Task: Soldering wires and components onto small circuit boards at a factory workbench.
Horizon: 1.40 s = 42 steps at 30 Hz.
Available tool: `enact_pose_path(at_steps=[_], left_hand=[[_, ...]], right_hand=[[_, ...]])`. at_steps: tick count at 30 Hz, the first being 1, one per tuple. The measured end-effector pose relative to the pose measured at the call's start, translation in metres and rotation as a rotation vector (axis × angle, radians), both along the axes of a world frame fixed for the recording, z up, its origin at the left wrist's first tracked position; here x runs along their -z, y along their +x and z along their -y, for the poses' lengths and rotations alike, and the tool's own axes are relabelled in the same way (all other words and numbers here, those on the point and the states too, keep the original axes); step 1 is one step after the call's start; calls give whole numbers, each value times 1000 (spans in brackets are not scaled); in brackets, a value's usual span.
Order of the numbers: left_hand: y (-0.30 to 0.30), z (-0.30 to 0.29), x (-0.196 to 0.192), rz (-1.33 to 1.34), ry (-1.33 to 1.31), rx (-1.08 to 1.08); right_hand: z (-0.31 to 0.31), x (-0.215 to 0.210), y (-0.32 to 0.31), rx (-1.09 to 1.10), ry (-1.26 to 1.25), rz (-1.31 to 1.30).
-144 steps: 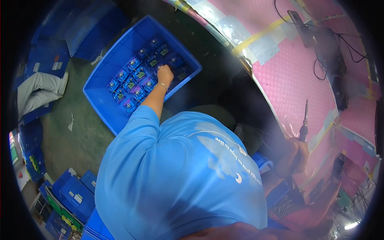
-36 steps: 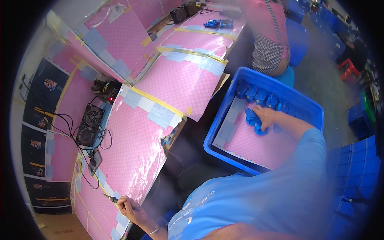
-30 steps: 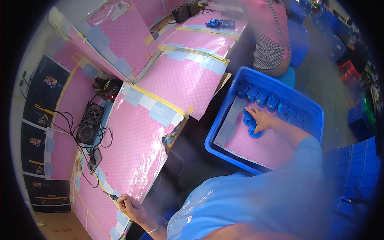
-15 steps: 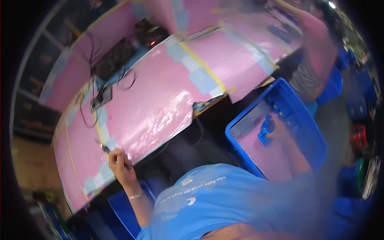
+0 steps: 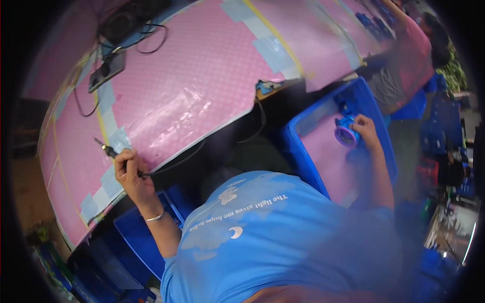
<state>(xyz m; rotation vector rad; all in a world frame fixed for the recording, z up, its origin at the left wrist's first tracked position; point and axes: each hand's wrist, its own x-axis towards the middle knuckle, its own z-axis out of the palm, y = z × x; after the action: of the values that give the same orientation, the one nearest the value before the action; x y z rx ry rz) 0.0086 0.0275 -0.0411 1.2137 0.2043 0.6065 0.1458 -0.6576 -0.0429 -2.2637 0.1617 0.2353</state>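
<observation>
A soldering iron (image 5: 108, 150) with a dark handle, a brass-coloured collar and a thin metal tip is gripped in my left hand (image 5: 132, 175), over the front edge of the pink-covered table (image 5: 187, 86). Its black cord trails from the fist toward the right, below the table edge. My right hand (image 5: 368, 132) pinches a small blue plastic part (image 5: 344, 124) with a round purple ring, above the inside of a blue bin (image 5: 309, 160). Several more blue parts (image 5: 348, 103) lie at the bin's far end, partly hidden.
A black device (image 5: 129, 22) with cables stands at the table's back left, near a flat dark box (image 5: 107, 72). Another person (image 5: 406, 65) in a pink top works at the far right. A second blue bin (image 5: 139, 242) sits below my left forearm.
My right hand has lifted the blue part slightly, and its purple ring now shows. My left hand still holds the soldering iron, further left in view. The whole view has shifted.
</observation>
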Motion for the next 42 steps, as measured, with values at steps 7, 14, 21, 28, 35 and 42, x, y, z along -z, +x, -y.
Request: enact_pose_path(at_steps=[7,14,21,28,35,42], left_hand=[[2,-5,7,17,-25,-29],[8,19,-11,-27,232,-20],[22,57,-38,-133,558,-50],[18,44,-14,-357,588,-269],[25,50,-14,-382,766,-338],[23,53,-12,-264,876,-338]], right_hand=[[-42,-33,-2,119,104,-82],[-213,-106,37,-412,416,328],[-429,-71,66,-936,542,601],[-471,-45,37,-1007,386,810],[-473,-31,41,-863,518,706],[-483,-39,150,-475,408,279]])
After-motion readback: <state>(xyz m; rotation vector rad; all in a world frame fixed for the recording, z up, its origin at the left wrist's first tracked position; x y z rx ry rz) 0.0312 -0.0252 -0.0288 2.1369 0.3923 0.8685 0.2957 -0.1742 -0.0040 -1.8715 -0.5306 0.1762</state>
